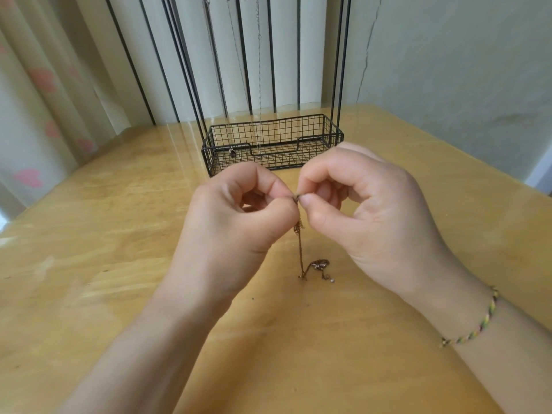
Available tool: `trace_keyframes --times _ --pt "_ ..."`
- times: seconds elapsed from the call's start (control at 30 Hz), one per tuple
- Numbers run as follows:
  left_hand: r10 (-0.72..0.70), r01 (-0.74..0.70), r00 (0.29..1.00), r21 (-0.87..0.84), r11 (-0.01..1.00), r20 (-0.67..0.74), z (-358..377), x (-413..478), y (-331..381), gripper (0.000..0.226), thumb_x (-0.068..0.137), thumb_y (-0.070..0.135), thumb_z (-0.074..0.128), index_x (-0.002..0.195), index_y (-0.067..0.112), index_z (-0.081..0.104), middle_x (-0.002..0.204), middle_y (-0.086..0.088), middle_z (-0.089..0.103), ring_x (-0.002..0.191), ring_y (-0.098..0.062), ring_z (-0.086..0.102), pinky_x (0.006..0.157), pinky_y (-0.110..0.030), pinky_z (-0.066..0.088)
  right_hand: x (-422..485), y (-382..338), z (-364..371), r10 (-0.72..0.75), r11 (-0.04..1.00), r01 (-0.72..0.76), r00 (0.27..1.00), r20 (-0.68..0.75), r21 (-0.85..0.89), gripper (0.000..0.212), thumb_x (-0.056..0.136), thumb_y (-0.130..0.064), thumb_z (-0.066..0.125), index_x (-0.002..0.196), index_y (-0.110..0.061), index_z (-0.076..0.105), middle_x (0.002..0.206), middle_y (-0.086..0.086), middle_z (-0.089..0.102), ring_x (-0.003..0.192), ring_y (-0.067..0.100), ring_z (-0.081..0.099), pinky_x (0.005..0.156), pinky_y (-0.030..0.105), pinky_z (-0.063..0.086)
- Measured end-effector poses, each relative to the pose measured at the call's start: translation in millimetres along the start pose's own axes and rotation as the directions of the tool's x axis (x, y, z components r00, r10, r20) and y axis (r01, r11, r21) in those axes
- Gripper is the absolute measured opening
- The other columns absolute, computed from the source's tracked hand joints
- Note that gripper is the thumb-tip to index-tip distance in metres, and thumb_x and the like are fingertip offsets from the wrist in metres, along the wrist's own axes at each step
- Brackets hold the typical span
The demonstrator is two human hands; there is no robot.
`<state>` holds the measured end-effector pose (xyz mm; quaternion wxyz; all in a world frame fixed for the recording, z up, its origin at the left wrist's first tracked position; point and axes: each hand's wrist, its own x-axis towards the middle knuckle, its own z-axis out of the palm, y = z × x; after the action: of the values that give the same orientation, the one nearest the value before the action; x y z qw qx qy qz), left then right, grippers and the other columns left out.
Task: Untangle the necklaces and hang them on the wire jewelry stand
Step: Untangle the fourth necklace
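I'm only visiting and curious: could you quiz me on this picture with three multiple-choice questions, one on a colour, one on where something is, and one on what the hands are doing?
1. What colour is the wire stand? A white; B gold; C black.
2. Where does the lower part of the necklace lie? A in the basket; B on the table; C on the floor.
3. Who pinches the necklace? A both the left hand and the right hand; B the left only; C neither.

Answers: C, its wires are black; B, the bunched end rests on the wood below the hands; A, both thumbs and forefingers meet on the chain's top.
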<state>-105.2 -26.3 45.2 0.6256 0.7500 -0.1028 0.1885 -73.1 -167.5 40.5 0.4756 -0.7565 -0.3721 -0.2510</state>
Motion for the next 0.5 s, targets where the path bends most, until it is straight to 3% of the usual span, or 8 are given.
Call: trace_keyframes --times 0.3,0.4,0.5 --pt "0.045 -0.044 0.998 0.047 0.998 -0.033 1.6 0.0 0.5 0.004 0.063 0.012 0.061 0.062 0.012 0.058 0.055 0.009 0.053 0.05 0.0 0.04 0.047 -0.01 0.033 0.1 -2.0 2.6 -0.006 0.995 0.004 1.0 -0.021 -0.104 0.011 0.073 -0.001 0.061 0.075 -0.013 0.061 0.074 -0.002 0.052 0.067 0.007 0.048 0.061 0.015 0.04" --pt "0.056 -0.051 0.996 0.069 0.996 -0.063 1.1 -0.5 -0.1 0.005 0.064 0.012 0.061 0.062 0.015 0.058 0.056 0.011 0.054 0.051 0.0 0.041 0.048 -0.009 0.034 -0.2 -1.2 2.4 0.095 0.99 -0.098 0.995 -0.031 -0.101 0.015 0.074 -0.001 0.06 0.078 -0.015 0.061 0.075 -0.003 0.055 0.068 0.008 0.051 0.062 0.011 0.04" --pt "0.178 -0.141 0.979 0.305 0.942 -0.097 -0.3 -2.2 -0.2 0.007 0.066 0.016 0.062 0.064 0.018 0.056 0.062 0.009 0.057 0.059 -0.001 0.048 0.057 -0.009 0.036 -0.7 -1.5 -0.5 0.278 0.955 -0.278 0.96 0.015 0.102 0.016 0.076 -0.002 0.063 0.076 -0.017 0.064 0.073 -0.006 0.06 0.066 0.006 0.053 0.062 0.012 0.043"
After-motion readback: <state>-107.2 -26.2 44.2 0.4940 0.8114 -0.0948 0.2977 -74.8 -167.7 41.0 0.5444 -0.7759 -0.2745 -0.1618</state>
